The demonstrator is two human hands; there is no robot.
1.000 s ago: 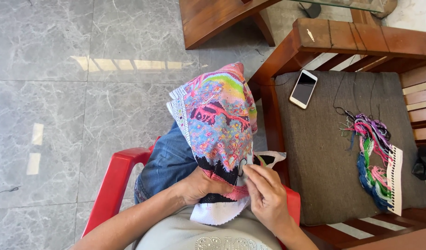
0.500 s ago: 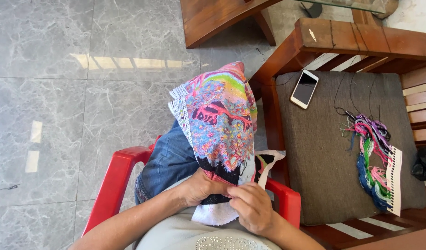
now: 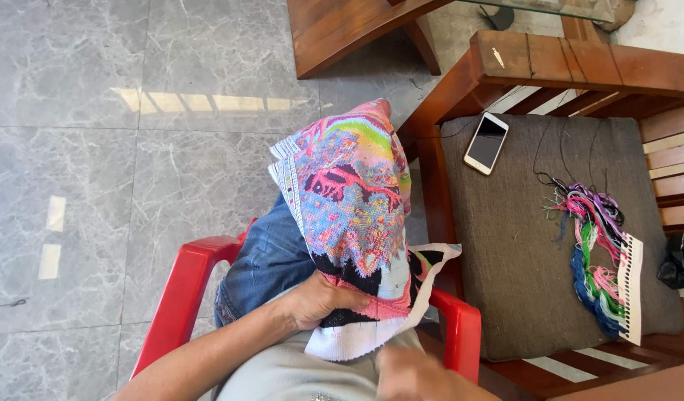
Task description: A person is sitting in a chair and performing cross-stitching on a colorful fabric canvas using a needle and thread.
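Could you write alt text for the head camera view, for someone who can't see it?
A seated person's left hand grips a colourful cross-stitch cloth draped over their knee, while the right hand is low beside its white edge. On a wooden chair's cushion alongside lie a phone and bundled threads.

I see a wooden chair (image 3: 579, 70) at the right with a dark grey cushion (image 3: 520, 260) filling its seat. Near the cushion's far left corner a white phone (image 3: 486, 143) lies face up, screen dark. Toward the cushion's right edge I make out a bundle of coloured threads (image 3: 591, 245), pink, green, blue and purple, lying just beside a narrow white card strip (image 3: 633, 286) that runs to the near right corner. A small black object (image 3: 680, 261) sits past the cushion's right edge; I cannot tell what it is. At the top, a wooden table leg (image 3: 349, 33) stands on the grey marble floor (image 3: 96, 148).
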